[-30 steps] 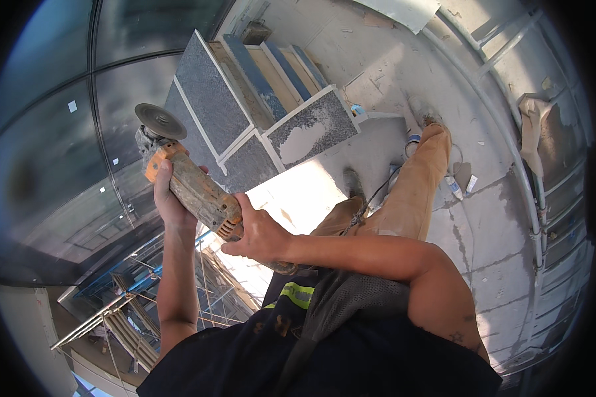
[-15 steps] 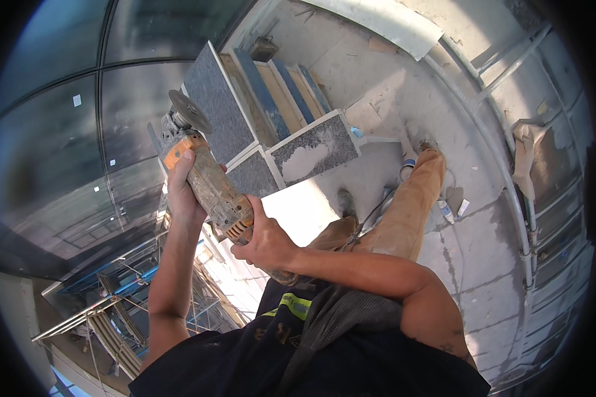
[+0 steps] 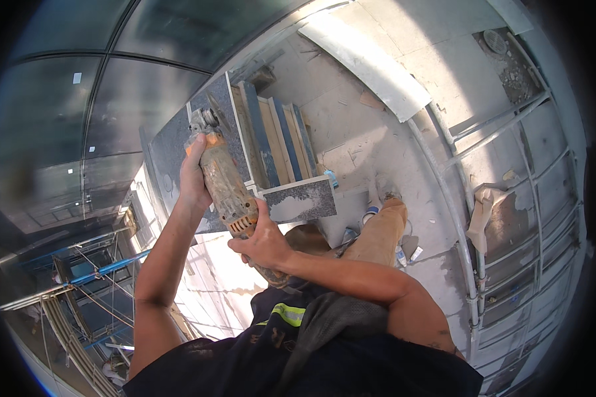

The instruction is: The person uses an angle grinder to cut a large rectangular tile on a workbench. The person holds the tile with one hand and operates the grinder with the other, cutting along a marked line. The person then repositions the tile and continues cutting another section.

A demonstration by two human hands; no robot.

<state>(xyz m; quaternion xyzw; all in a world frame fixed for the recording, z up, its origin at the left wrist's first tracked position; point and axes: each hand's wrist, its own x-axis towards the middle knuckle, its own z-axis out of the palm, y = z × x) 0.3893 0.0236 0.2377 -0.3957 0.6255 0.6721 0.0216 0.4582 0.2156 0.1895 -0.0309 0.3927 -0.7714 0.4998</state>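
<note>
A worn, dusty angle grinder [image 3: 226,178] with orange patches is held slantwise in front of my body. My left hand [image 3: 193,175] wraps around its front housing, just behind the head. Farther back, my right hand [image 3: 266,241] grips the body near the vents; the rear end runs down toward my shirt. The cutting disc [image 3: 217,112] sits at the far end, seen nearly edge-on. Beyond it are dark speckled slabs [image 3: 165,152] with pale edges, and a smaller slab [image 3: 304,200] smeared with light dust. The disc overlaps the slabs in view; whether it touches cannot be told.
Blue and tan strips [image 3: 278,139] lie between the slabs. Dark glass panels [image 3: 53,106] stand at left, above scaffolding with a blue pole [image 3: 106,268]. A metal railing [image 3: 447,192] with a hanging brown cloth [image 3: 485,215] runs along the right. A bottle [image 3: 400,256] lies by my foot.
The grinder has turned, so its disc shows more edge-on. My view has shifted, moving the railing and my legs leftward. Both hands keep their hold.
</note>
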